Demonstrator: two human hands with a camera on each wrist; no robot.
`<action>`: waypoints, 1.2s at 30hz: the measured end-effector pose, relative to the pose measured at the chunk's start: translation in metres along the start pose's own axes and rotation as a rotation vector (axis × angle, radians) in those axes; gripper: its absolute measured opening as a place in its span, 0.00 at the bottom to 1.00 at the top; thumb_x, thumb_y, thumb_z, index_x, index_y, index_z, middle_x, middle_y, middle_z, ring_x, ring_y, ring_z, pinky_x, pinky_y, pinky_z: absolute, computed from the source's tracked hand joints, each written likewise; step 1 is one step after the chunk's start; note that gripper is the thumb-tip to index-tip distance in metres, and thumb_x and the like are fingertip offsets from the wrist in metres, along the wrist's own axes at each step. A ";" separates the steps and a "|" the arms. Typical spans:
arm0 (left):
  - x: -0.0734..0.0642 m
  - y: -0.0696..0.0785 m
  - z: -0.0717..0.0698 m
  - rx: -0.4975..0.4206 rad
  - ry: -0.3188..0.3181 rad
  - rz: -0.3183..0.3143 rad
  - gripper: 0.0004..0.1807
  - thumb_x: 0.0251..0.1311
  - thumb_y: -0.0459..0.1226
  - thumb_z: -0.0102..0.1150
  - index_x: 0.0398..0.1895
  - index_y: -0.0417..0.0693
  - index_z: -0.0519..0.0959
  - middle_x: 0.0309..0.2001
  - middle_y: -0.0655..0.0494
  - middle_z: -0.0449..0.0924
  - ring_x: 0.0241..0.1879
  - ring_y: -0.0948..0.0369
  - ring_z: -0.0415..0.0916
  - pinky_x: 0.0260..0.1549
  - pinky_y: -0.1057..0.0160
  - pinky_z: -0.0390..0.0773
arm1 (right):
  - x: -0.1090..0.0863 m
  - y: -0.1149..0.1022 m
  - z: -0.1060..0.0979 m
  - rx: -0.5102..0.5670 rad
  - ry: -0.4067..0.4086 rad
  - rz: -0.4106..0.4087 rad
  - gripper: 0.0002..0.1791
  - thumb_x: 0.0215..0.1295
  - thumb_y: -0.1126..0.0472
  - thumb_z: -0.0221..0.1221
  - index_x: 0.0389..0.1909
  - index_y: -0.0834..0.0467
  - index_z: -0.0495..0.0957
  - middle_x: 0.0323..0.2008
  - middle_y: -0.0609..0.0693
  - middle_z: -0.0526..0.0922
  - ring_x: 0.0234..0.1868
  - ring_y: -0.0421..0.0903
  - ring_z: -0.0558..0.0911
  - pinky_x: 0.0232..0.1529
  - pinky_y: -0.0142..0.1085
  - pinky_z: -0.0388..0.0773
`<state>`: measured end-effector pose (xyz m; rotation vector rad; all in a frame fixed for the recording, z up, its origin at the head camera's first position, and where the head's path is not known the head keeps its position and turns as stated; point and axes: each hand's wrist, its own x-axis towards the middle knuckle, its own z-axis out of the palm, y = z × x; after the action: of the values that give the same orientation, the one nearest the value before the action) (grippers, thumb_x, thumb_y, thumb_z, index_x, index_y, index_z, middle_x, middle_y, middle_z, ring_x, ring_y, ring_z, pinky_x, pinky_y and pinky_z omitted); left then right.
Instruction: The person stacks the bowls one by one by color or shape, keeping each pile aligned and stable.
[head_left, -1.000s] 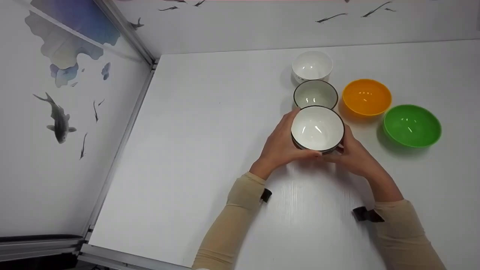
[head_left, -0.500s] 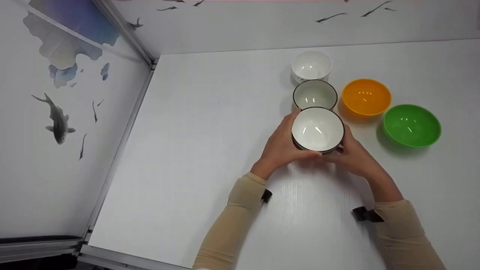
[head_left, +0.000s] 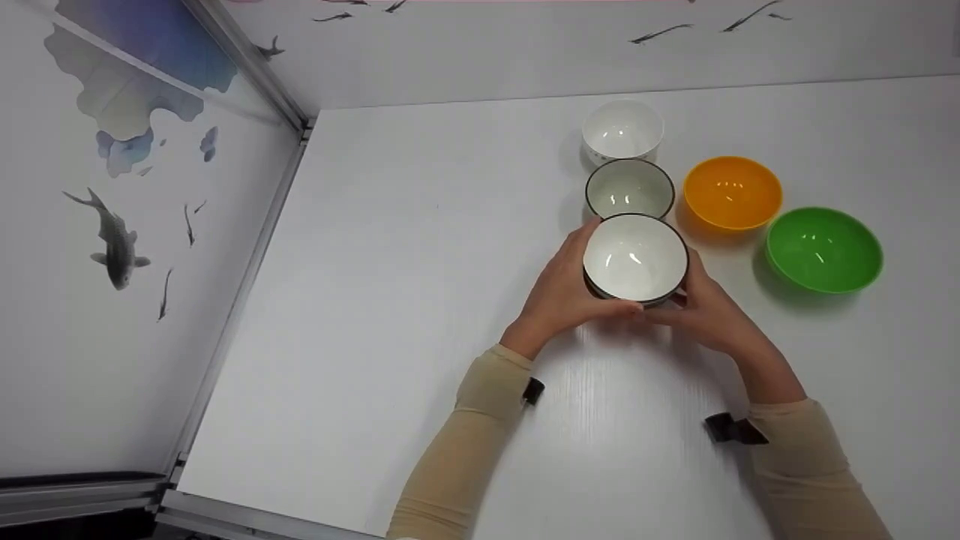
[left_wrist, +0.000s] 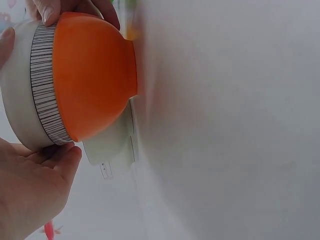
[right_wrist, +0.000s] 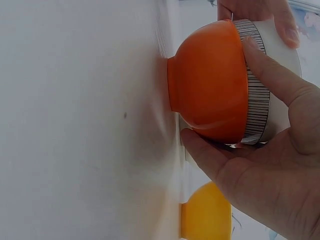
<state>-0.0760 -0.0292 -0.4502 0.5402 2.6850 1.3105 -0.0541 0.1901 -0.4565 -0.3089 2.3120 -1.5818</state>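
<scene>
Wall panel [head_left: 45,337] well left of the bowl stack [right_wrist: 227,82], printed with a dark fish [head_left: 120,251] and bluish patches. White tabletop [head_left: 375,300] under and around the stack. Left sleeve [head_left: 442,472], tan, front-left of stack; small black device [head_left: 533,391] at that wrist. Left hand [head_left: 555,296] on stack's left side, fingers curled round it, thumb along the front below the top rim; gripping. White bowl [head_left: 622,133] well behind stack, small marks on outer wall. Grey-green bowl [head_left: 630,187], dark rim, just behind stack, partly hidden by it; contact unclear. Stack itself upright, between both hands: orange bowl [left_wrist: 90,75] lowest, black-lined band [left_wrist: 44,82] above it, pale wall above that, white dark-rimmed interior on top. Can't tell if band and wall are one bowl or two, or if the foot touches the table. Right hand [head_left: 709,307] on stack's right side, fingers and thumb curled round it; gripping. Yellow-orange bowl [head_left: 733,193] right of and behind stack. Second black device [head_left: 731,429] and right sleeve [head_left: 802,457], front-right of stack. Green bowl [head_left: 823,250] farther right of stack.
</scene>
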 end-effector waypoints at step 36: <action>-0.004 -0.007 0.014 -0.248 0.011 -0.048 0.73 0.39 0.46 0.83 0.81 0.47 0.38 0.78 0.52 0.52 0.75 0.61 0.57 0.74 0.59 0.61 | -0.012 -0.004 -0.010 -0.014 0.057 -0.049 0.61 0.55 0.64 0.73 0.80 0.52 0.39 0.75 0.66 0.55 0.75 0.67 0.59 0.72 0.59 0.57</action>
<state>-0.0708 -0.0237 -0.4645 0.4367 2.4752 1.6049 -0.0468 0.2012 -0.4481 -0.3302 2.3763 -1.6186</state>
